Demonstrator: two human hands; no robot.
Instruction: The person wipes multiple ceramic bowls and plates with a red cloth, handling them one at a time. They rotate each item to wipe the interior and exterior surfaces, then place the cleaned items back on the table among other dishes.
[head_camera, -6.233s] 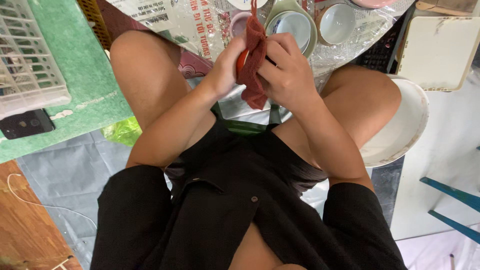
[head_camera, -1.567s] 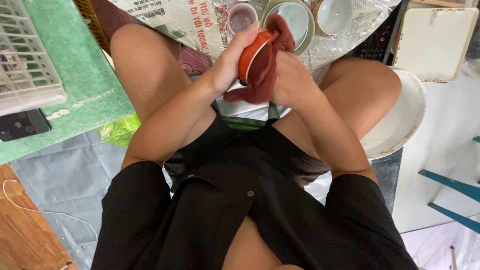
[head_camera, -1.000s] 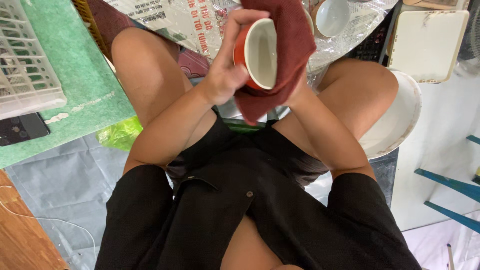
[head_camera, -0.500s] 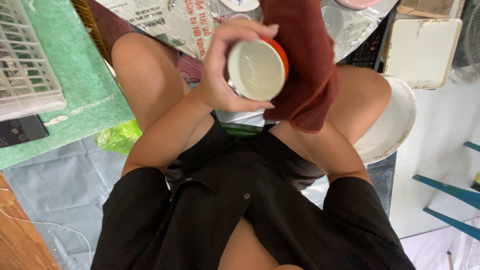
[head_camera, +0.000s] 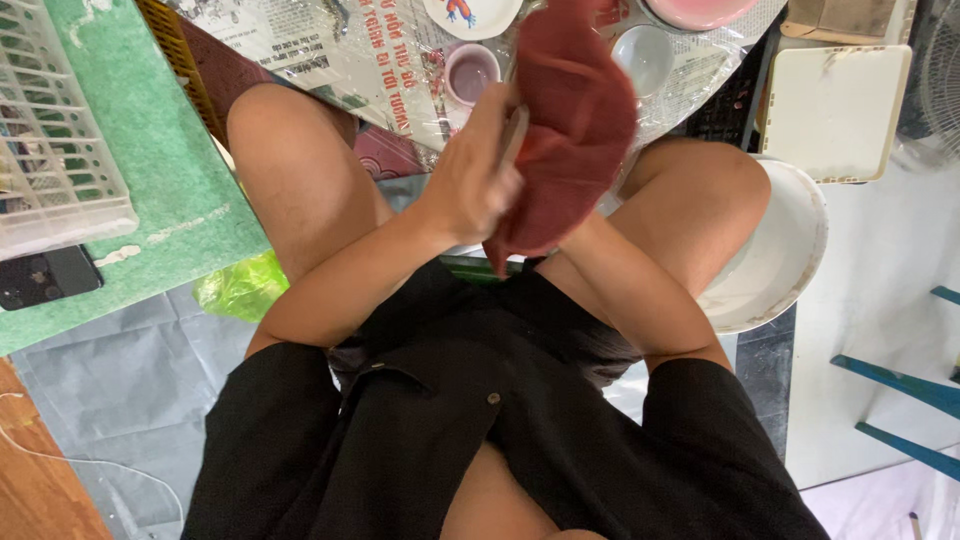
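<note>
A: Head view, looking straight down past the lap: what is in the hands?

B: A dark red cloth (head_camera: 575, 130), bunched into a rounded mass above the knees. Its long axis runs from the top of the picture down toward the body, and a loose corner hangs lowest, pointing at the waist.

A: And the hands themselves?

B: The left hand (head_camera: 478, 180) presses against the cloth's left side, fingers curled close around something pale; only a thin light edge shows between fingers and cloth, too little to say what it is. The right hand is wholly wrapped under the cloth, so I cannot tell how its fingers stand; only the forearm comes out below.

A: What lies around?

B: Beyond the cloth, on a clear plastic sheet (head_camera: 360, 60) over printed paper, stand a small pinkish cup (head_camera: 472, 73) and a small white bowl (head_camera: 642, 57). A painted plate and a pink dish are cut off by the top edge. By the right knee sits a big white basin (head_camera: 780, 250); to the left, a white basket (head_camera: 50, 150) on a green mat (head_camera: 170, 180).
</note>
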